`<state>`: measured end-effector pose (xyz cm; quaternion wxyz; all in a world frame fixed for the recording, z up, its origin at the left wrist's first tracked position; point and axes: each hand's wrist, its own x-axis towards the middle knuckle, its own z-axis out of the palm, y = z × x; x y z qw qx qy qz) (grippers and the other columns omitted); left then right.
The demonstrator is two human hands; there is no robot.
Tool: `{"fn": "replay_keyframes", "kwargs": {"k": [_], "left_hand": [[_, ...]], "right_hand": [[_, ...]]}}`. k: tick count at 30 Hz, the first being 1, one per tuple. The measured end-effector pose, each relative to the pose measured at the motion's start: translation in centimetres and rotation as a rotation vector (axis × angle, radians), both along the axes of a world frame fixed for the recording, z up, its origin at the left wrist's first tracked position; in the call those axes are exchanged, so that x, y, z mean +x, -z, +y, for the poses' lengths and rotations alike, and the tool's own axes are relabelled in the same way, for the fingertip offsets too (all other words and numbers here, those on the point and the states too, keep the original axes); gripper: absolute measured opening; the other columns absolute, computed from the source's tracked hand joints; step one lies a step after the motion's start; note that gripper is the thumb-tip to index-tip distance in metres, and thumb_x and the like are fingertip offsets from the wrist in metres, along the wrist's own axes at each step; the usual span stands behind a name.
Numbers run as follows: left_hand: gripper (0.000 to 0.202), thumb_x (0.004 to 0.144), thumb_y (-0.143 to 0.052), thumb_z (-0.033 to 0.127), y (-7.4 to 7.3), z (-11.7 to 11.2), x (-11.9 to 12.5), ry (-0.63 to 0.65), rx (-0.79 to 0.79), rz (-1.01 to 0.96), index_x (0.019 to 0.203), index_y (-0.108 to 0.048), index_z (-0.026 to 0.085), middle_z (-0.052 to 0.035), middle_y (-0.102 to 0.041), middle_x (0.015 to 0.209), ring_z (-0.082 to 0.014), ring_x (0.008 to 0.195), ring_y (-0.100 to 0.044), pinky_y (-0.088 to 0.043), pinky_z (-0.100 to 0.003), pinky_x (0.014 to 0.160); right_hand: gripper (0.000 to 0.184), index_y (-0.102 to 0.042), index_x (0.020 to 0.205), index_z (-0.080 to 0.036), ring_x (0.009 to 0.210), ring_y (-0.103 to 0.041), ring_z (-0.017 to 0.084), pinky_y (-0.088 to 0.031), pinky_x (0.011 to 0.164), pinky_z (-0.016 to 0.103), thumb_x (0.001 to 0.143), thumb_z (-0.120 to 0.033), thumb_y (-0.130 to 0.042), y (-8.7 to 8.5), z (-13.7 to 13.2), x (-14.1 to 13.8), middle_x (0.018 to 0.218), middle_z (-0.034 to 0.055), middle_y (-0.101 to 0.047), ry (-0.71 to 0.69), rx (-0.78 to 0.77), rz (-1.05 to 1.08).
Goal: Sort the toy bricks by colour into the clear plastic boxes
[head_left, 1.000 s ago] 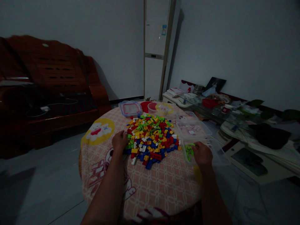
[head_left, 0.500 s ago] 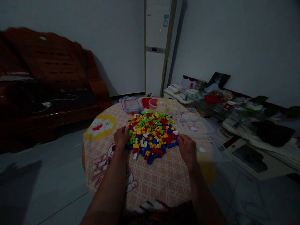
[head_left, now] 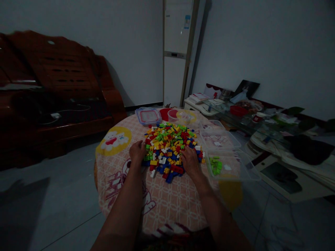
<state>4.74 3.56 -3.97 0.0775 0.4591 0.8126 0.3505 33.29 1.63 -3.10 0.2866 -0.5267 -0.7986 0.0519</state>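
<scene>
A heap of small toy building bricks point(head_left: 167, 146) in red, yellow, green, blue and white lies on the round table. At the heap's left edge is my left hand point(head_left: 137, 152), its fingers curled together; whatever is in them is too small and dark to make out. My right hand point(head_left: 191, 161) reaches over the right part of the heap, fingers a little apart and touching the bricks, with no held brick showing. Right of the heap, a clear plastic bin point(head_left: 243, 176) has several green bricks point(head_left: 216, 166) in its left end.
Behind that bin stands another clear tray point(head_left: 227, 142). A blue-rimmed lidded box point(head_left: 148, 116) and a round clear tub point(head_left: 173, 115) are at the table's far side. A cluttered glass-topped cabinet point(head_left: 225, 109) runs along the right wall; a wooden bench point(head_left: 65, 76) stands left.
My right hand has moved left from beside the bin onto the heap, uncovering the green bricks in the bin. My left hand stays at the heap's left edge. The view has shifted slightly.
</scene>
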Motion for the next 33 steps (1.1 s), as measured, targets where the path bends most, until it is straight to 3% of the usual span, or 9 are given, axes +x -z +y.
{"fn": "replay_keyframes", "kwargs": {"k": [7, 12, 17, 24, 29, 33], "left_hand": [[0.047, 0.09, -0.05, 0.037, 0.1, 0.1, -0.1, -0.01, -0.005, -0.007, 0.125, -0.07, 0.012, -0.0163, -0.072, 0.123, -0.0287, 0.113, -0.066, -0.048, -0.039, 0.101], [0.049, 0.091, -0.049, 0.038, 0.1, 0.0, -0.2, 0.006, -0.013, 0.001, 0.126, -0.07, 0.011, -0.0167, -0.072, 0.123, -0.0286, 0.113, -0.066, -0.048, -0.039, 0.101], [0.048, 0.09, -0.05, 0.038, 0.1, 0.1, -0.2, -0.008, -0.021, -0.01, 0.126, -0.07, 0.013, -0.0152, -0.072, 0.124, -0.0289, 0.113, -0.065, -0.048, -0.039, 0.1], [0.05, 0.09, -0.049, 0.038, -0.1, 0.1, -0.1, -0.007, -0.038, -0.004, 0.127, -0.07, 0.01, -0.0178, -0.072, 0.122, -0.0298, 0.112, -0.065, -0.048, -0.04, 0.1], [0.048, 0.09, -0.05, 0.037, 0.1, 0.0, -0.1, -0.002, -0.007, -0.016, 0.125, -0.071, 0.012, -0.0166, -0.072, 0.122, -0.0301, 0.113, -0.065, -0.048, -0.04, 0.1], [0.049, 0.091, -0.049, 0.036, 0.1, 0.0, 0.0, -0.001, -0.026, -0.021, 0.128, -0.069, 0.011, -0.0162, -0.07, 0.126, -0.0285, 0.116, -0.064, -0.047, -0.038, 0.102]], "right_hand": [[0.023, -0.073, 0.106, -0.016, 0.128, -0.049, 0.028, -0.036, 0.112, 0.044, 0.087, -0.015, -0.061, -0.2, 0.3, 0.0, 0.131, 0.0151, -0.063, 0.057, 0.005, -0.002], [0.022, -0.072, 0.095, -0.018, 0.125, -0.051, 0.025, -0.034, 0.113, 0.043, 0.091, -0.012, -0.051, -0.5, 0.2, -0.4, 0.129, 0.0136, -0.064, 0.049, 0.034, 0.039], [0.021, -0.07, 0.104, -0.017, 0.127, -0.05, 0.028, -0.035, 0.112, 0.046, 0.087, -0.013, -0.06, -0.1, -0.1, 0.0, 0.13, 0.0157, -0.063, 0.069, -0.02, 0.034], [0.017, -0.067, 0.1, -0.018, 0.129, -0.049, 0.027, -0.034, 0.114, 0.046, 0.086, -0.014, -0.058, 0.2, -0.3, 0.0, 0.128, 0.0151, -0.064, 0.03, 0.02, 0.132], [0.017, -0.065, 0.098, -0.018, 0.124, -0.051, 0.027, -0.037, 0.111, 0.046, 0.088, -0.018, -0.052, -1.7, -1.1, 1.4, 0.127, 0.0164, -0.064, 0.071, 0.122, 0.24], [0.02, -0.066, 0.098, -0.018, 0.12, -0.052, 0.029, -0.039, 0.108, 0.047, 0.089, -0.02, -0.048, -3.4, -1.5, 5.3, 0.122, 0.0179, -0.064, 0.18, 0.227, 0.238]]}}
